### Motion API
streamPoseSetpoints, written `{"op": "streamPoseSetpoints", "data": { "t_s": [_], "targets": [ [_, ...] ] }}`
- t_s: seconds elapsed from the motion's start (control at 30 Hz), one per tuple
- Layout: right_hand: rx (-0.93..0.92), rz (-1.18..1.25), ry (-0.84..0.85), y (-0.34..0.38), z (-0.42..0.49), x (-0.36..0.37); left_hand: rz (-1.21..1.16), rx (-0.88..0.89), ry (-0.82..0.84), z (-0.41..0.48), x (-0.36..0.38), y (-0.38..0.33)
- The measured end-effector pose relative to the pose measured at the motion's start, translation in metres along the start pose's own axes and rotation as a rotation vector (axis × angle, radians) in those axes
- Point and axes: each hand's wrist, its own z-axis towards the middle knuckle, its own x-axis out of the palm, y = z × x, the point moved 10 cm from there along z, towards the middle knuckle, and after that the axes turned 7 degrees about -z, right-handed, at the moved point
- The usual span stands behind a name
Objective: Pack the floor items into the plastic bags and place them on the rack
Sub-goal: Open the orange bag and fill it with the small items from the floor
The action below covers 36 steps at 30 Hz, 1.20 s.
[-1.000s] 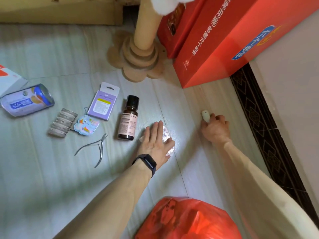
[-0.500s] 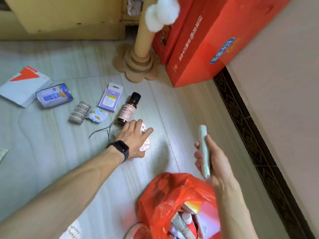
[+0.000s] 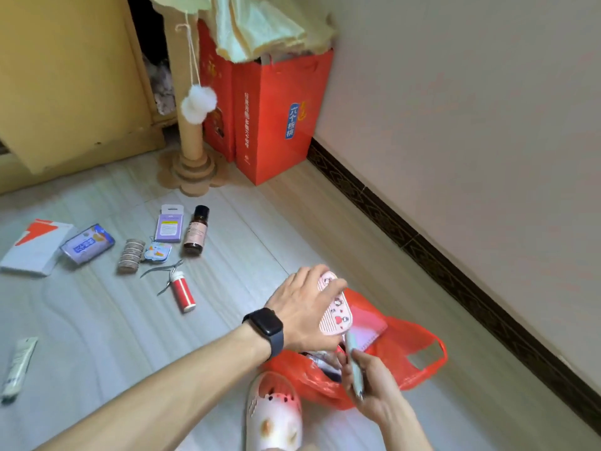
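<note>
My left hand is clamped over a pink oval case, right of centre, fingers curled across its top. The case is printed with red hearts and little cartoon faces. It carries no words I can read, and my fingers cover its upper end. It hangs just above the mouth of the red plastic bag, low and right in the frame.

My right hand grips a pale green stick, its upper tip at the bag's opening beside the case. What the stick is I cannot tell, and it shows no marking. Inside the bag I can see a pink notebook edge, and the rest is a jumble hidden by my hands.

The tall red gift bag in the upper middle has a blue label reading 六个核桃, but the column of white characters on it blurs out.

Across the left of the floor lie a brown bottle with a pale label, a purple card pack, a stack of round tins, metal nippers, a red tube and a blue-and-white packet. All their print is too small to read. At lower left a white tube has lettering too faint to make out. My pink slipper is cut off by the bottom edge.
</note>
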Motion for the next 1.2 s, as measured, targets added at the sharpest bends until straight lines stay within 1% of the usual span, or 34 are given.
{"op": "streamPoseSetpoints", "data": {
  "t_s": [0.1, 0.2, 0.27, 0.33, 0.43, 0.47, 0.53, 0.67, 0.7, 0.77, 0.83, 0.87, 0.93, 1.0, 1.07, 1.2],
  "targets": [
    [-0.077, -0.215, -0.092, 0.007, 0.003, -0.017, 0.144, 0.105, 0.218, -0.009, 0.053, -0.026],
    [-0.153, -0.402, -0.174, 0.017, 0.001, -0.032, 0.212, 0.094, 0.388, -0.016, 0.099, -0.019],
    [-0.249, -0.642, -0.229, 0.028, -0.003, -0.038, 0.241, 0.069, 0.420, -0.019, 0.116, -0.009],
    [-0.371, -0.918, -0.244, 0.037, -0.008, -0.037, 0.293, 0.048, 0.434, -0.026, 0.129, 0.004],
    [-0.477, -1.301, -0.242, 0.039, -0.015, -0.033, 0.482, 0.035, 0.566, -0.045, 0.149, 0.025],
    [-0.497, -1.404, -0.247, 0.041, -0.016, -0.033, 0.539, 0.044, 0.601, -0.050, 0.152, 0.029],
    [-0.543, -1.539, -0.235, 0.046, -0.016, -0.029, 0.585, 0.066, 0.616, -0.054, 0.151, 0.031],
    [-0.694, -1.666, -0.159, 0.057, -0.015, 0.002, 0.591, 0.030, 0.624, -0.057, 0.134, 0.035],
    [-0.750, -1.724, -0.162, 0.059, -0.015, 0.009, 0.596, 0.021, 0.627, -0.059, 0.130, 0.036],
    [-0.830, -1.814, -0.238, 0.066, -0.017, 0.016, 0.571, 0.005, 0.634, -0.064, 0.121, 0.032],
    [-0.863, -1.783, -0.314, 0.074, -0.022, 0.013, 0.501, 0.010, 0.623, -0.068, 0.109, 0.022],
    [-0.884, -1.767, -0.319, 0.077, -0.025, 0.014, 0.459, 0.020, 0.608, -0.068, 0.103, 0.016],
    [-0.947, -1.760, -0.263, 0.076, -0.035, 0.027, 0.391, 0.017, 0.558, -0.071, 0.084, 0.006],
    [-1.035, -1.756, -0.211, 0.076, -0.051, 0.048, 0.333, -0.038, 0.508, -0.072, 0.057, 0.005],
    [-1.129, -1.721, -0.191, 0.078, -0.072, 0.070, 0.307, -0.139, 0.451, -0.070, 0.024, 0.014],
    [-1.310, -1.632, -0.126, 0.076, -0.123, 0.128, 0.396, -0.373, 0.361, -0.069, -0.061, 0.050]
  ]
}}
